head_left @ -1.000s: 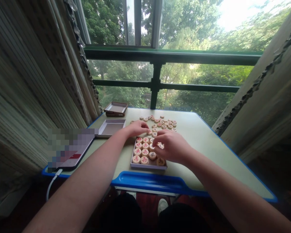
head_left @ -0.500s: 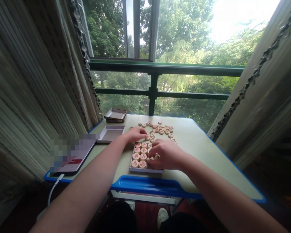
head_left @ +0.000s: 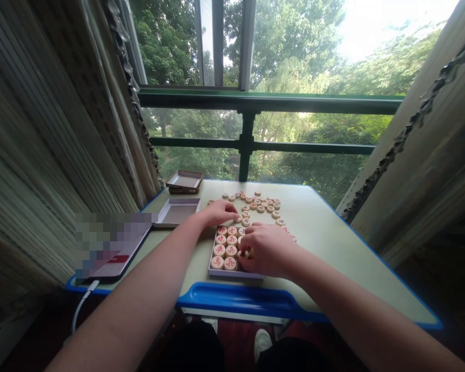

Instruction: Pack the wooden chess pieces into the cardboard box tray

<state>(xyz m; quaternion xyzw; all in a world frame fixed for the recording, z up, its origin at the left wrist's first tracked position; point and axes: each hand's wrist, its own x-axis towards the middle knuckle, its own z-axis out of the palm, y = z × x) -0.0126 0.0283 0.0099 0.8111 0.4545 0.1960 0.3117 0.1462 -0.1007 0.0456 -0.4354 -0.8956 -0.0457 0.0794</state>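
A shallow box (head_left: 237, 275) with a pale rim holds rows of round wooden xiangqi pieces (head_left: 230, 250) with red characters. My right hand (head_left: 269, 249) covers the box's right side, thumb and fingers closed around a piece (head_left: 243, 254) low in the box; the fingers partly hide it. Just beyond the box's far edge, my left hand (head_left: 220, 213) is curled, its fingertips on a loose xiangqi piece (head_left: 237, 218). Another loose piece (head_left: 246, 221) lies beside those fingertips.
Many more loose pieces (head_left: 270, 208) are scattered toward the table's far side and right. An open box lid (head_left: 177, 213) lies on the left, with stacked brown trays (head_left: 185, 181) behind it. A tablet (head_left: 118, 258) with a white cable (head_left: 81, 305) rests at the left edge.
My right hand has sunk slightly lower over the box's right side. My left hand stays nearly still by the same loose piece. The view has shifted a little.
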